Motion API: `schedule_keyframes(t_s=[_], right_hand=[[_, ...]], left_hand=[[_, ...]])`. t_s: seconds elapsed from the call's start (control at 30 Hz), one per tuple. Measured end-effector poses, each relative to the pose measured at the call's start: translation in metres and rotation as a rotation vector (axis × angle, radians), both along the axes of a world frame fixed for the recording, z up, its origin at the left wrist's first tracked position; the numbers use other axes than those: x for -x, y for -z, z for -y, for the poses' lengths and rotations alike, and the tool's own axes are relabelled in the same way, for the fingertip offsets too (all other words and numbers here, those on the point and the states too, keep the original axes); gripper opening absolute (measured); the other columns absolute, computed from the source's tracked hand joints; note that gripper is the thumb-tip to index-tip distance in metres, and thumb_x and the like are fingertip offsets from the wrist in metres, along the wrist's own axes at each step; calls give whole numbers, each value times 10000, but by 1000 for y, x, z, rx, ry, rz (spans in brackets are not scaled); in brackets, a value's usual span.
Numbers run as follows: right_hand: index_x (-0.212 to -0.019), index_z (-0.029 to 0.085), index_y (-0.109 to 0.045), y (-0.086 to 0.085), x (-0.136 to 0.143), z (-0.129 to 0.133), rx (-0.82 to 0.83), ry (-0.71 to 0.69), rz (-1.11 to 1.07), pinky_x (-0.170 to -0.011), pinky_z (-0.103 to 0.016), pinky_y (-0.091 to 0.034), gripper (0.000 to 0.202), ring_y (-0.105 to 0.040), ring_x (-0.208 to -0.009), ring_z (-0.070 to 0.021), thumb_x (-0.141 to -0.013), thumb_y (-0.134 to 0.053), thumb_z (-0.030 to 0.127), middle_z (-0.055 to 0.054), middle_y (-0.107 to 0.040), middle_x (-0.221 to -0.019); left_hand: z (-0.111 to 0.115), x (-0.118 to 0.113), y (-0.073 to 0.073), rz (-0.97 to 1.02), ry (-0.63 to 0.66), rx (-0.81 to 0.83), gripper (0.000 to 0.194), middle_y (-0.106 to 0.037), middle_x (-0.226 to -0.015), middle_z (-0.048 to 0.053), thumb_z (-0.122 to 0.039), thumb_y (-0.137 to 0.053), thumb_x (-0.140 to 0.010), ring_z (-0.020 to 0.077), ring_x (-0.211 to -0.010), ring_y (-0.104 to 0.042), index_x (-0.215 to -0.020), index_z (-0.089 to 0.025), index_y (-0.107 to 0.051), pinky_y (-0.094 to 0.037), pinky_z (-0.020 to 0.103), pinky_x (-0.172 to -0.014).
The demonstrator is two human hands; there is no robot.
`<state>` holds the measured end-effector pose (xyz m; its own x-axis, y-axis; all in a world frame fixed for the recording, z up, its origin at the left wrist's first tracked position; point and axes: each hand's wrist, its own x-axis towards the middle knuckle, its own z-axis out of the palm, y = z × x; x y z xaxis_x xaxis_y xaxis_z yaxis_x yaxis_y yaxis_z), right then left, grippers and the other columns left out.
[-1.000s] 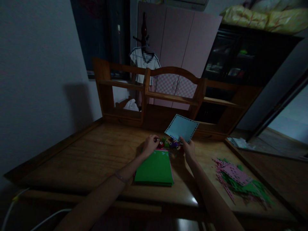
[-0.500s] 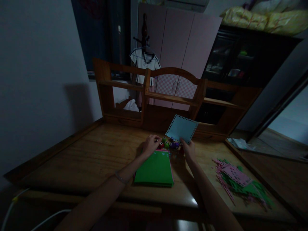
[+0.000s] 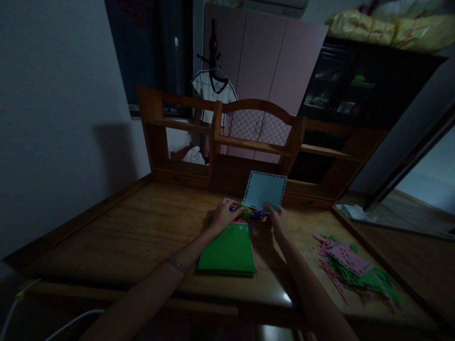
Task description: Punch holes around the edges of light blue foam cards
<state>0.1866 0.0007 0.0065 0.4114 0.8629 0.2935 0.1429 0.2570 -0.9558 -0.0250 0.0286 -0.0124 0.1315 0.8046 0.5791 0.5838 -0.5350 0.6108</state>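
A light blue sheet (image 3: 266, 190) with dark marks punched along its edges is pinched at its lower right corner by my right hand (image 3: 279, 221). My left hand (image 3: 224, 213) is over the far left corner of a green stack of sheets (image 3: 228, 248), beside small colourful objects with round eyes (image 3: 256, 214). Its fingers are bent and close together; whatever is between them is too small and dark to make out. Pink edges show beneath the green stack.
Pink and green cut strips (image 3: 359, 270) lie heaped at the right of the wooden table (image 3: 152, 232). Wooden shelving (image 3: 254, 143) stands along the back edge. White cables (image 3: 76, 322) hang at the lower left.
The blue sheet has shifted left and turned more upright and square in my right hand. My left hand has moved slightly right, over part of the small objects.
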Motion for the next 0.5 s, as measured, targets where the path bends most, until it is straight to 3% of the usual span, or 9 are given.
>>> schedule_keyframes(t_s=[0.3, 0.5], right_hand=[[-820, 172, -630, -10, 4, 8, 56, -72, -117, -530, -259, -492, 273, -618, -657, -179, -660, -560, 382, -42, -659, -853], [-927, 185, -582, -1, 3, 6, 112, -95, -116, -355, -215, -356, 379, -596, -521, -171, -625, -604, 413, -22, -624, -727]], left_hand=[[3, -2, 1, -80, 17, 20, 231, -526, -874, 33, -387, -655, -729, 174, -887, -503, -857, -195, -648, -397, 265, -775], [0, 0, 5, -150, 9, 40, 203, -518, -885, 41, -366, -662, -716, 189, -899, -492, -833, -200, -657, -389, 277, -777]])
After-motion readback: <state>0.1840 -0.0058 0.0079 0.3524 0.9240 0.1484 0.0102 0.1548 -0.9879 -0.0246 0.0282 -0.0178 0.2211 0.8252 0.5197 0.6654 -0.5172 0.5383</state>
